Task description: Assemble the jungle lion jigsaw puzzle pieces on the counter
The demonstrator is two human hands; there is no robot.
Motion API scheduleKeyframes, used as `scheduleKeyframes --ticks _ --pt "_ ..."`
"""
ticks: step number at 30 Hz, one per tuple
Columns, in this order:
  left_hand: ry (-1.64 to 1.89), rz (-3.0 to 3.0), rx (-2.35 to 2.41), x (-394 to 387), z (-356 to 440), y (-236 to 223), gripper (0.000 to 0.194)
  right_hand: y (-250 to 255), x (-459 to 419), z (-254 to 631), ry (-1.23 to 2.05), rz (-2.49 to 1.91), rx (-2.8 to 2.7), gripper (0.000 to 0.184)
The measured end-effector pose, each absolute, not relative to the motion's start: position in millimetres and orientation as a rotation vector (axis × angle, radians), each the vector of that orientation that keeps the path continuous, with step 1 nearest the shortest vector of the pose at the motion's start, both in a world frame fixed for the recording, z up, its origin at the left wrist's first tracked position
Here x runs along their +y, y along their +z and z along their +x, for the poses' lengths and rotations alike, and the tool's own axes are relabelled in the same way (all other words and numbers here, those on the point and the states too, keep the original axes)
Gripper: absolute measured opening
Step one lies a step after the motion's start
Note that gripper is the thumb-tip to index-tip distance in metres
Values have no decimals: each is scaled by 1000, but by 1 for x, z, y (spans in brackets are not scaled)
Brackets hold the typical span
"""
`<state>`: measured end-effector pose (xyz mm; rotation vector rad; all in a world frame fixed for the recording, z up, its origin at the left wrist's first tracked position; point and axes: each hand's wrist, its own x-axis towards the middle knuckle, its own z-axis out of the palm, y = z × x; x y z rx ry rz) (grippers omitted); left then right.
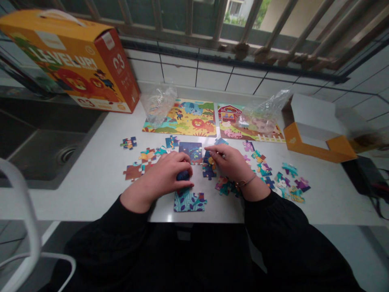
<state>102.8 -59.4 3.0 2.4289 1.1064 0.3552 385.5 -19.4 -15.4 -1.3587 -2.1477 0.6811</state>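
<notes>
My left hand (pixel 170 172) is curled, with a dark blue puzzle piece (pixel 183 175) showing between its thumb and fingers. Below it lies a joined corner of teal leaf-patterned puzzle pieces (pixel 189 202). My right hand (pixel 232 162) has its thumb and index finger closed at the top of a dark puzzle piece with a yellow figure (pixel 209 170). Between the hands, at the far side, sits a joined dark blue puzzle section (pixel 191 151). Loose brown and orange puzzle pieces (pixel 133 172) lie left of my left hand, and the palm covers some of the counter.
Several loose pieces (pixel 282 182) are spread on the right. Behind stand two finished-looking picture sheets, a yellow savanna (pixel 197 117) and a farm (pixel 231 121), under clear plastic bags (pixel 159 105). A puzzle box (pixel 75 65) borders the sink (pixel 60 150); an open box (pixel 319 142) sits right.
</notes>
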Motion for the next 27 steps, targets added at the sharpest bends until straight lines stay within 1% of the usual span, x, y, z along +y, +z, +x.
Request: scheduleKeyframes --ticks 7,11,15,17,21,27 --pt "403 2414 1099 -59 103 0 26 -17 -18 383 614 -1318 -2183 27" --pt "389 2419 1105 -60 103 1 25 -16 -18 385 676 -1339 -2105 33" --pt "366 2421 1107 -60 103 2 26 -10 -19 387 830 -1383 -1998 40" --pt "365 2427 1103 -60 103 2 26 -8 -20 387 916 -1395 -1958 37" --pt "359 2436 1100 -59 103 2 26 -5 -21 387 1019 -1424 -1856 25" --pt "346 2434 1108 -59 104 3 26 -8 -18 388 1027 -1403 -1818 22"
